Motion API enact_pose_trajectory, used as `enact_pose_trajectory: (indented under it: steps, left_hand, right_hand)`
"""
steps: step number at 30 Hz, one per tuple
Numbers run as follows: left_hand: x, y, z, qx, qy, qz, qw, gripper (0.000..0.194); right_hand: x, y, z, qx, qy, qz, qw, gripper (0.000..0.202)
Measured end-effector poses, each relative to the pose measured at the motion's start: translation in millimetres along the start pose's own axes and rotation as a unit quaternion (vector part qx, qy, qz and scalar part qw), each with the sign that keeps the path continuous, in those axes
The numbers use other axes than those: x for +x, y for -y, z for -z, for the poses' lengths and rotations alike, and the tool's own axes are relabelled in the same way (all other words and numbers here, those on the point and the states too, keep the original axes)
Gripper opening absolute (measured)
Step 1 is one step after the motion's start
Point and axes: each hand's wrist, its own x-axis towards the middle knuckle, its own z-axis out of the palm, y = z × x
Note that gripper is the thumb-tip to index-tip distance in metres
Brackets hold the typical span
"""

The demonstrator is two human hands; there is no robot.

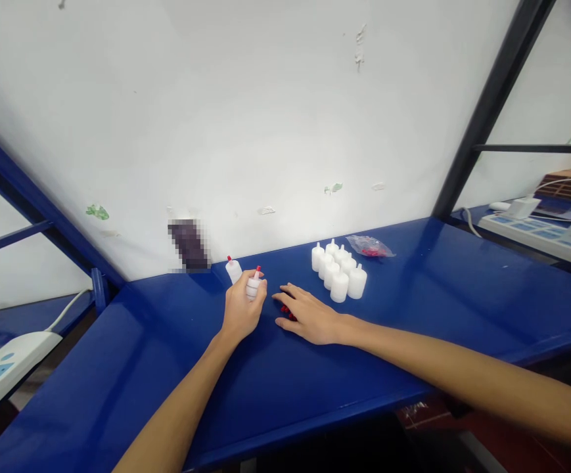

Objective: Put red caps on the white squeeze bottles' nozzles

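On the bench [142, 341], before the wall [265, 131], a lone bottle [233, 270] stands behind the held bottle [253, 290] in the left grip [242, 312], caps [285, 309] lie rightward under the right grip [312, 318], and clustered bottles [339, 287] stand farther right, before a bag [364, 245].

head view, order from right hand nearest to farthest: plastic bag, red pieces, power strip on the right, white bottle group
1. Red pieces: partly covered by the right hand
2. White bottle group: ahead, to its right
3. Plastic bag: beyond the bottles
4. Power strip: at the far right
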Motion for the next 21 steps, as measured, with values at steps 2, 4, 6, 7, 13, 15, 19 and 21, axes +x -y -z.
enact_pose_trajectory:
  steps: [2, 4, 6, 7, 13, 15, 19, 21]
  left_hand:
    - [0, -1, 1.8, 0.009, -0.008, -0.009, 1.0, 0.025]
    - [0, 0, 2.6, 0.021, -0.003, -0.023, 1.0, 0.023]
    - [0, 1, 2.4, 0.032, 0.004, -0.038, 0.999, 0.021]
    - [0, 2, 2.2, 0.037, 0.007, -0.045, 0.998, 0.021]
    - [2, 8, 4.1, 0.052, 0.028, -0.064, 0.996, 0.021]
    - [3, 10, 6.4, 0.06, 0.048, -0.07, 0.995, 0.022]
    - [5, 14, 11.6, 0.077, 0.088, -0.08, 0.99, 0.025]
    - [6, 15, 13.2, 0.088, 0.091, -0.074, 0.989, 0.026]
  right_hand:
    - [6, -2, -4, -0.002, -0.015, 0.024, 1.0, 0.046]
    - [13, -5, -8, 0.007, -0.029, 0.053, 0.998, 0.038]
    - [20, -6, -10, 0.023, -0.044, 0.074, 0.996, 0.03]
    - [23, -6, -11, 0.032, -0.053, 0.08, 0.995, 0.027]
    - [33, -7, -15, 0.061, -0.083, 0.086, 0.991, 0.017]
    - [33, -6, -15, 0.061, -0.089, 0.086, 0.99, 0.015]
    - [31, -4, -14, 0.064, -0.11, 0.092, 0.988, 0.014]
    - [30, -3, -11, 0.073, -0.131, 0.102, 0.983, 0.018]
